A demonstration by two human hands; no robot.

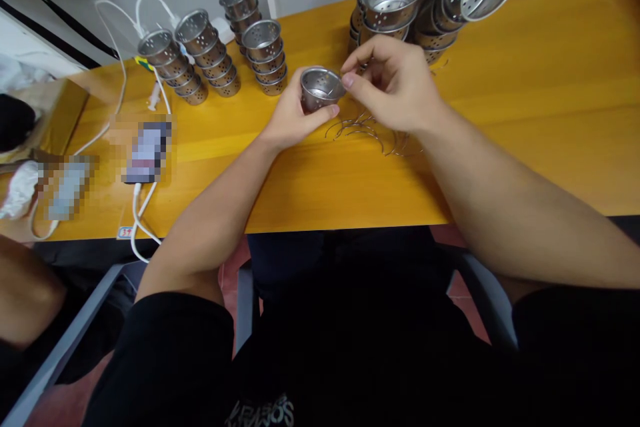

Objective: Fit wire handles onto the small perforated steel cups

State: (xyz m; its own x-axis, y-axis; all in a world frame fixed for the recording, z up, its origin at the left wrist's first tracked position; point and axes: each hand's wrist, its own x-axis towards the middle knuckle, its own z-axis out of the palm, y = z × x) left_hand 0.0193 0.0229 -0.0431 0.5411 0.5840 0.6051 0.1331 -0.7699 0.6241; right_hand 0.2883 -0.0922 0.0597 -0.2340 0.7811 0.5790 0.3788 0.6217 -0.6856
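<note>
Over the table (320, 193), our left hand (290, 110) grasps the cup (314, 101), mouth up; our right hand (403, 85) sits at its three o'clock, fingertips by the rim, whether pinching anything we cannot tell; wires (364, 125) lie toward four o'clock
</note>
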